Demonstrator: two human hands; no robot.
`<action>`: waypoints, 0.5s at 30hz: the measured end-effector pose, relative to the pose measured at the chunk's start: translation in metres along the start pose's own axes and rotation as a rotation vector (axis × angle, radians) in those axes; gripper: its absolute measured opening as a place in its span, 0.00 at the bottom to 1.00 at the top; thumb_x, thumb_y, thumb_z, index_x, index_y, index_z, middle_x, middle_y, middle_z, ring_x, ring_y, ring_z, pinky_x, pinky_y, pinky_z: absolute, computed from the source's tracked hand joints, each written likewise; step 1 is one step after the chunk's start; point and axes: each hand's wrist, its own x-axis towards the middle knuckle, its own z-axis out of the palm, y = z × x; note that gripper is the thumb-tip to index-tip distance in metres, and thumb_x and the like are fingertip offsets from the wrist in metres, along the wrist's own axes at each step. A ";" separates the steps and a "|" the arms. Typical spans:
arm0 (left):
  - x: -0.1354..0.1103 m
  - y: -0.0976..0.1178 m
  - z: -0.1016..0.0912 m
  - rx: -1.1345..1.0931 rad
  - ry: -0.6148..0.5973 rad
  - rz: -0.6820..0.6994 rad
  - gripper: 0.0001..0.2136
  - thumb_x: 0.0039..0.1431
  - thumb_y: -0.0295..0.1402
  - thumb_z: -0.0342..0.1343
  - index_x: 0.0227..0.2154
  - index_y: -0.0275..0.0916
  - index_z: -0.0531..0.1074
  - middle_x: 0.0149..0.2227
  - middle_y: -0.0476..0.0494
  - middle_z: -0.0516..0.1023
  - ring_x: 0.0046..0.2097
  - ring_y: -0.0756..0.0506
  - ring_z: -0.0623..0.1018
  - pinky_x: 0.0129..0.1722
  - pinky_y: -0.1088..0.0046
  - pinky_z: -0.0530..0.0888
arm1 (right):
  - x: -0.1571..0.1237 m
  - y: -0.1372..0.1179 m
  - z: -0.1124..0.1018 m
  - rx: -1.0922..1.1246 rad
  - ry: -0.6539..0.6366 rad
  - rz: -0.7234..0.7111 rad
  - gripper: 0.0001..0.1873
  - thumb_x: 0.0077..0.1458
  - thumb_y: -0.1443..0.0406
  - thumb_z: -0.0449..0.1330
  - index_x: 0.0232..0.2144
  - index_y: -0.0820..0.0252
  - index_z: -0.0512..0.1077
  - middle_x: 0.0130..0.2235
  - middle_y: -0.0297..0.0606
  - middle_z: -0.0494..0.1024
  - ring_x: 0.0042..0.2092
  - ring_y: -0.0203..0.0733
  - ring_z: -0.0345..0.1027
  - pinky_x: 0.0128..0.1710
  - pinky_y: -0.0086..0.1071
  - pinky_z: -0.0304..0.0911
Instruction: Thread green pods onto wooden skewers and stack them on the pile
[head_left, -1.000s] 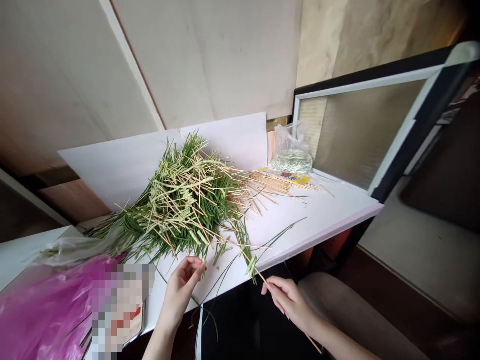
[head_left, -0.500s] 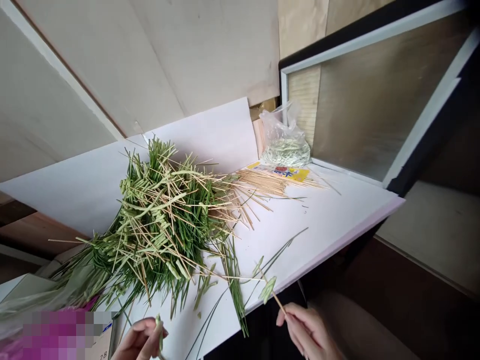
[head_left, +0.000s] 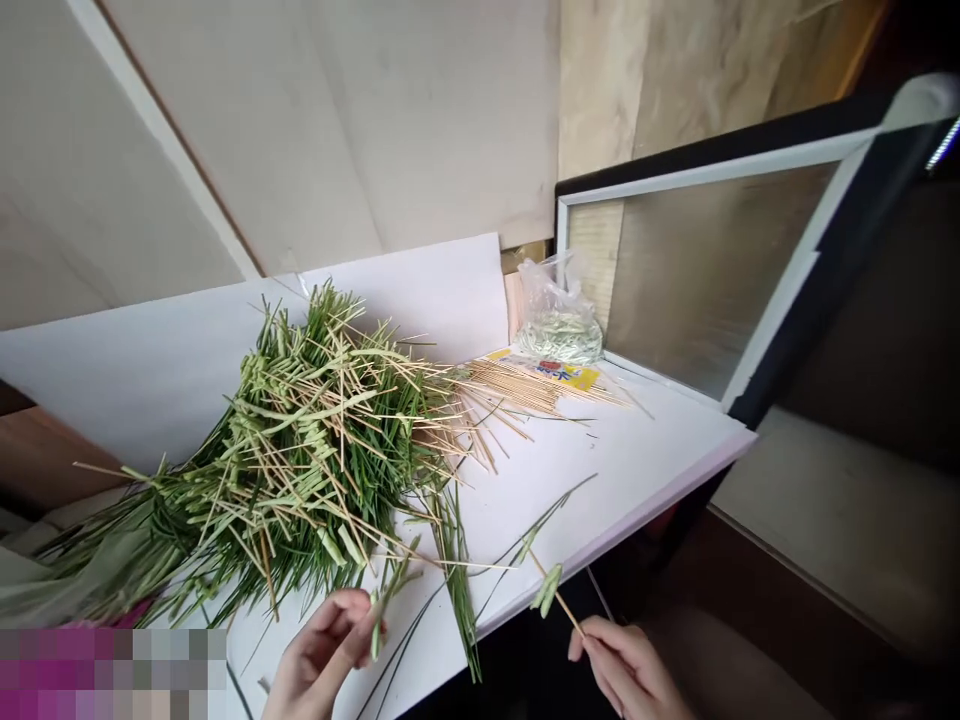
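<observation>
My right hand [head_left: 626, 665] grips a thin wooden skewer [head_left: 568, 612] near its lower end. Threaded on that skewer are pale green vegetable pieces [head_left: 547, 590], one partway along and another close to the tip. A short green vegetable piece [head_left: 375, 632] is pinched between the thumb and fingers of my left hand [head_left: 322, 655]. Just beyond the left fingers lie a few loose green strips [head_left: 399, 572] on the white tabletop. Left of centre rises a big heap of long green chive-like stalks [head_left: 300, 490], with many skewers carrying green pieces laid across it.
Bare skewers [head_left: 517, 388] fan out at the back beside a yellow wrapper [head_left: 577, 375]. Behind them, a clear plastic bag [head_left: 559, 325] of pale green pieces leans near a framed panel [head_left: 675, 280]. Stray stalks [head_left: 457, 590] reach the table's front edge [head_left: 600, 547].
My left hand has moved up and right with its green piece, nearer the loose strips. The right hand keeps the skewer, shifted slightly. The view has turned a little.
</observation>
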 end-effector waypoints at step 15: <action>0.111 0.026 0.047 -0.192 -0.260 0.059 0.16 0.52 0.43 0.70 0.34 0.37 0.75 0.30 0.50 0.71 0.30 0.51 0.67 0.31 0.77 0.66 | 0.092 -0.071 0.003 -0.103 -0.201 0.015 0.29 0.68 0.42 0.51 0.35 0.62 0.73 0.19 0.25 0.55 0.22 0.34 0.49 0.24 0.30 0.46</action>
